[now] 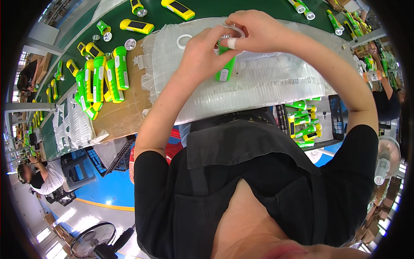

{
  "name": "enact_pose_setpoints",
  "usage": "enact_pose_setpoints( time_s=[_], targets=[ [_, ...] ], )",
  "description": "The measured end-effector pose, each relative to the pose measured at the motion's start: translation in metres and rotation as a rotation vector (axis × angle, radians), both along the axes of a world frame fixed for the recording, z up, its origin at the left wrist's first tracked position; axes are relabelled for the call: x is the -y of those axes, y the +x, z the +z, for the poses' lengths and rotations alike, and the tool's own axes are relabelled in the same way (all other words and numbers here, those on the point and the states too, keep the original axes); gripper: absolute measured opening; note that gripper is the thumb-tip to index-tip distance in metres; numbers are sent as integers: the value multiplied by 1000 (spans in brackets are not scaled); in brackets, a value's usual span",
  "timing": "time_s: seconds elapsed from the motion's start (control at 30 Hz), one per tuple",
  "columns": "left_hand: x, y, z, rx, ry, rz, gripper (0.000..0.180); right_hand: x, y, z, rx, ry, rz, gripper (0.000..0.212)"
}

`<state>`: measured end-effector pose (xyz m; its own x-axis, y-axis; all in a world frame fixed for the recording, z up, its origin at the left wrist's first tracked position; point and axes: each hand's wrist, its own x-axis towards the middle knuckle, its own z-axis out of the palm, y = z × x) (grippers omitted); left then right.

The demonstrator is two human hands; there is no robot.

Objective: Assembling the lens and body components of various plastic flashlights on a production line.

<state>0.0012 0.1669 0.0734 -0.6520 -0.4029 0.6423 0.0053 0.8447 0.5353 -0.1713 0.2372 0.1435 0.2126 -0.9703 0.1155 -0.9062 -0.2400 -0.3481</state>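
Both my hands meet over the padded work surface. My left hand (206, 51) is closed round the upper part of a green flashlight (225, 72), whose lower end points toward me. At the flashlight's head, my right hand (258, 32) is closed with its fingers on a white ring (235, 29). White tape (231, 43) wraps one of the right hand's fingers. The fingers partly hide the flashlight's head, so I cannot tell how far the ring sits on it. A second white ring (183, 41) lies just left of my left hand.
Several green and yellow flashlights (99, 75) are piled on cardboard (129, 110) at the left. More flashlights (137, 26) and a clear reflector (130, 44) lie on the green table beyond. A black crate (336, 116) of flashlights stands below right. Other people (43, 177) sit nearby.
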Motion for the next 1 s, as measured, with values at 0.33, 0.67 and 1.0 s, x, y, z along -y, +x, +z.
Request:
enact_pose_setpoints(
  time_s=[0.33, 0.67, 1.0],
  targets=[
    [6, 14, -17, -155, 264, -167, 42, -36, 54, -157, 1029, -139, -189, 74],
    [-24, 22, 30, -289, 971, -643, 23, -51, 78, -97, 1553, 564, 128, 28],
    [64, -46, -3, -184, 10, -139, 67, 90, -69, -101, 319, -353, 24, 64]
  ],
)
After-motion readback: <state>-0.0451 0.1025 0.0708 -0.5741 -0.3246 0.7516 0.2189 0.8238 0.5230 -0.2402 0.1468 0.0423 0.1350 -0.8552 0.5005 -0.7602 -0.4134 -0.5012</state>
